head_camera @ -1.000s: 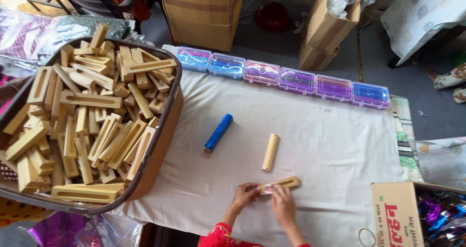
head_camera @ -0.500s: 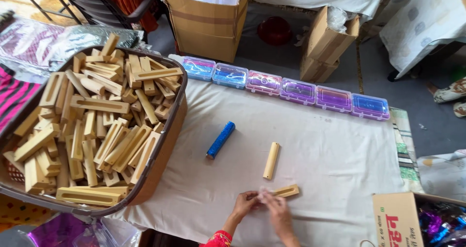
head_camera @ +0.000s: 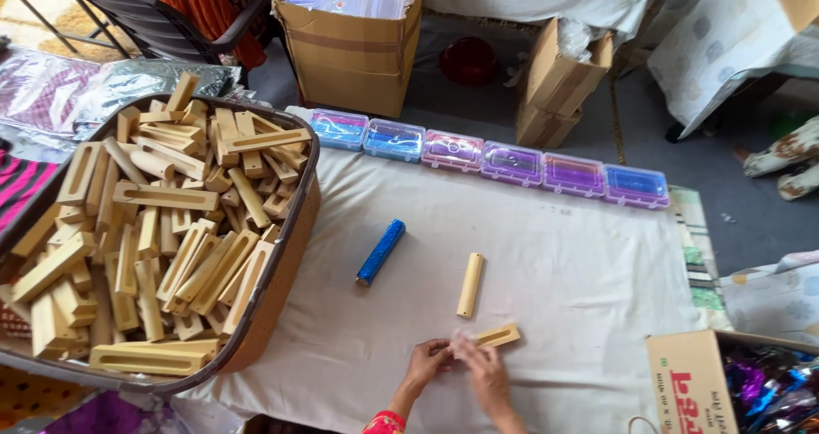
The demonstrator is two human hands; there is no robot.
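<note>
Your cloth-covered surface (head_camera: 580, 263) carries a big tub (head_camera: 286, 263) of pale slotted wooden blocks at its left edge. Along the far edge sit six clear plastic boxes (head_camera: 486, 157). Near the front edge, your left hand (head_camera: 428, 361) and right hand (head_camera: 485, 374) pinch one slotted wooden block (head_camera: 497, 336).

A: Where are the two hands?

B: Both are low over the bench's near edge, close together. The left hand (head_camera: 429, 359) comes in from the near edge with its forearm angled up and to the right, and a bit of red sleeve (head_camera: 386, 423) shows at the wrist end.

A: And the other one?

B: The right hand (head_camera: 485, 373) lies just beside it, back upward, its forearm running off the near edge. The fingertips of both hands meet in the middle.

A: Curled or flat?

B: The left fingers are bent inward in a pinch. The right fingers are blurred, so I cannot tell their grip.
</note>
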